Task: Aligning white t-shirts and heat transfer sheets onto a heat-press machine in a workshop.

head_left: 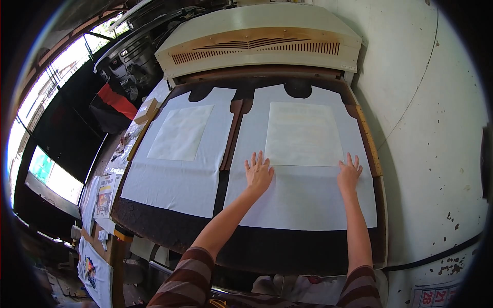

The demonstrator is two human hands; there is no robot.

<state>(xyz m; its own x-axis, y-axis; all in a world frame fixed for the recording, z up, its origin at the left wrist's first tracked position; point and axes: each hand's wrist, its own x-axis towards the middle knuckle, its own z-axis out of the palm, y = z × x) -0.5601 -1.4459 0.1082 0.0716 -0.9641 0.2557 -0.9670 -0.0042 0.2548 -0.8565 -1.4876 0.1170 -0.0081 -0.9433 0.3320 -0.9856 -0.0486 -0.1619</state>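
Two light grey-blue cut fabric pieces, shaped like shirt panels with scooped necks, lie flat side by side on a dark padded platen (154,223). On the left fabric panel (169,185) rests a pale rectangular sheet (182,132). A larger pale sheet (303,134) lies on the right fabric panel (308,200). My left hand (259,173), fingers spread, is at that sheet's lower left corner. At its lower right corner, my right hand (350,173) is likewise spread, fingertips at the edge. Neither hand grasps anything.
Behind the platen stands a cream heat-press machine (262,43) with vent slots. A white wall (426,128) runs along the right. To the left are a small cardboard box (146,110), a red cloth (117,105), a printed paper (105,195) and a hanging printed white shirt (95,272).
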